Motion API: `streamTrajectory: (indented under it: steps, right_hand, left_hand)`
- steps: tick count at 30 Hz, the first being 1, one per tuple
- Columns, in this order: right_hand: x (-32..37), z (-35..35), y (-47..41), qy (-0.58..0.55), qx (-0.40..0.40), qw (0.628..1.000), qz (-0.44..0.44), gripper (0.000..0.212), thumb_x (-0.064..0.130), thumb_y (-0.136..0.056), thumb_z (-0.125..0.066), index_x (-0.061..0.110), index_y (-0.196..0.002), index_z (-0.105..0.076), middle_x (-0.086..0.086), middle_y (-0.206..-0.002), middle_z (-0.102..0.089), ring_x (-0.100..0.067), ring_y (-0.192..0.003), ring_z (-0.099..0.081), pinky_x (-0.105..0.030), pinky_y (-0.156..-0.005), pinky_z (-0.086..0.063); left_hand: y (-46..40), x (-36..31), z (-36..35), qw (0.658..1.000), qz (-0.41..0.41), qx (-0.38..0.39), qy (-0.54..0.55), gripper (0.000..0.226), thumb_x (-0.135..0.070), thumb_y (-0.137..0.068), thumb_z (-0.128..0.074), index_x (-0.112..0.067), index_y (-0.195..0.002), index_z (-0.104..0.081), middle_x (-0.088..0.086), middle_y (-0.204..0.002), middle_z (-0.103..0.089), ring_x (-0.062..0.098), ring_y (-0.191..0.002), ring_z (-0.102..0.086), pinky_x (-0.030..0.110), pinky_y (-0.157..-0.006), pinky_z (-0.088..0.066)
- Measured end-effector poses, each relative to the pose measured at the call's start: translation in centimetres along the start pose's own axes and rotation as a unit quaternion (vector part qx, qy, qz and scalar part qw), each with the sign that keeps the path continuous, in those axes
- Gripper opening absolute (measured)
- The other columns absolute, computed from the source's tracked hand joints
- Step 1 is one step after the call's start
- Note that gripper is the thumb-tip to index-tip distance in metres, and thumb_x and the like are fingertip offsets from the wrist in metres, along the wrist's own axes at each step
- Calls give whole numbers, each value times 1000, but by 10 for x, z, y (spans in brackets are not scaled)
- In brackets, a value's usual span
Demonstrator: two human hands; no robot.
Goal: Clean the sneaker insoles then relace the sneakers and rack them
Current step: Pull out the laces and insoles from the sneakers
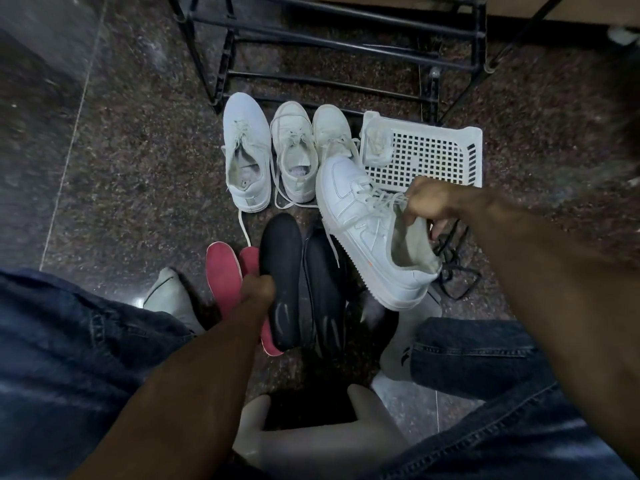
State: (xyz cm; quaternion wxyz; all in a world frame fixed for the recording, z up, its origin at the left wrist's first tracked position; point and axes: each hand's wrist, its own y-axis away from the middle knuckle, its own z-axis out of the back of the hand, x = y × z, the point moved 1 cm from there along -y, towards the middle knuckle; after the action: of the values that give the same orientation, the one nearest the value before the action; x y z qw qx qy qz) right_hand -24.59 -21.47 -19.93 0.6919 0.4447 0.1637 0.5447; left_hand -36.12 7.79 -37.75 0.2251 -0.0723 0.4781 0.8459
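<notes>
White leather makes up the sneaker (377,233) held off the floor by the right hand (424,206), whose fingers curl around the tongue and laces at the shoe's opening; the toe points toward 11 o'clock and one lace end dangles below the sole. The left hand (258,287) pinches the edge of a black insole (282,278), fingers closed on it, with the insole's toe end pointing to 12 o'clock. A second black insole (325,289) lies just beside it at 3 o'clock, and two red insoles (225,275) lie at 9 o'clock of the held one, partly under the hand.

At 12 o'clock from the hands three more pale sneakers stand on the floor side by side: a knit sneaker (246,150) leftmost, a low sneaker (293,150) with loose laces in the middle, and a third sneaker (332,131) partly hidden behind the lifted shoe. At 1 o'clock lies a white perforated plastic basket (436,157), and a black lace (453,268) is tangled on the floor below the right wrist.

The floor (138,150) is dark speckled polished stone with thin pale joint lines. A black metal shoe rack (346,46) stands at 12 o'clock beyond the sneakers. Blue denim covers the person's legs at both lower corners.
</notes>
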Motion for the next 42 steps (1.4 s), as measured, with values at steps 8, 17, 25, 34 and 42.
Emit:
streamTrajectory:
  steps: [8, 17, 25, 34, 42]
  right_hand:
    - [9, -1, 2, 22, -9, 1000, 18, 19, 3, -83, -65, 8, -72, -51, -10, -76, -47, -23, -58, -49, -21, -39, -37]
    - [16, -11, -6, 7, -35, 998, 44, 16, 10, -83, -65, 10, -79, -50, -7, -87, -51, -19, -67, -51, -25, -52, -39]
    - [101, -16, -3, -12, -213, 962, 169, 22, 23, -84, -58, 12, -65, -61, -9, -70, -55, -31, -75, -58, -30, -59, -36]
    - [209, -10, -2, -69, -268, 927, 253, 33, 38, -82, -62, 7, -70, -62, -13, -74, -63, -36, -79, -61, -34, -60, -42]
    - [211, -10, -24, -186, -211, 930, 235, 42, 52, -77, -66, 27, -110, -68, 6, -73, -70, -16, -61, -71, -35, -66, -58]
  left_hand:
    - [-3, 10, -14, 995, -7, 53, -88, 36, -13, -89, -54, 11, -115, -62, 29, -114, -64, 42, -104, -63, 47, -88, -53]
    - [37, -25, 2, 996, -59, 1, -64, 31, -20, -90, -54, -2, -114, -62, 18, -111, -66, 32, -103, -62, 32, -82, -45]
    - [60, -127, 77, 909, -287, 128, 276, 33, -43, -97, -51, -11, -99, -53, 5, -83, -56, 17, -70, -55, 32, -61, -48]
    - [53, -180, 155, 923, -348, -116, -116, 81, -31, -78, -61, -13, -148, -26, 20, -133, -53, 37, -122, -52, 41, -99, -43]
    - [18, -187, 234, 948, -155, -274, 41, 34, -14, -92, -51, 3, -121, -58, 26, -126, -58, 41, -119, -54, 42, -98, -44]
